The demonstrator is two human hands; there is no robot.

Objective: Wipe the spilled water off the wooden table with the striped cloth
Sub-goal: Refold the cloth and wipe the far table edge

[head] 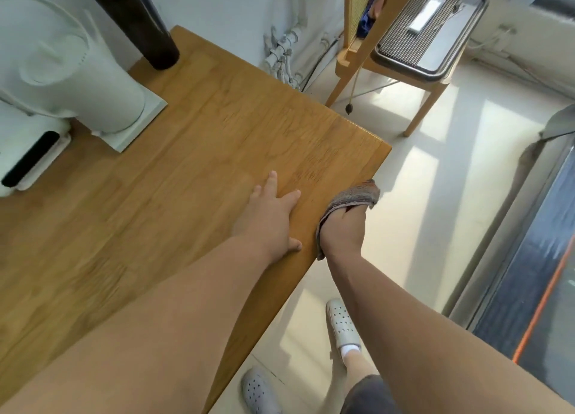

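The wooden table (193, 127) fills the left and middle of the view, with its right edge running down toward me. My left hand (270, 214) lies flat on the tabletop near that edge, fingers spread, holding nothing. My right hand (342, 230) is just off the table's right edge and grips the striped grey-brown cloth (354, 196), which is pressed against the side of the edge. I see no standing water on the wood; the picture is slightly blurred.
A white kettle (77, 71) on its base, a white device (31, 161) and a dark cylinder (146, 21) stand at the table's far left. A wooden chair (389, 56) carrying a ribbed grey tray stands beyond the corner. My feet in perforated shoes (342, 323) are on the pale floor.
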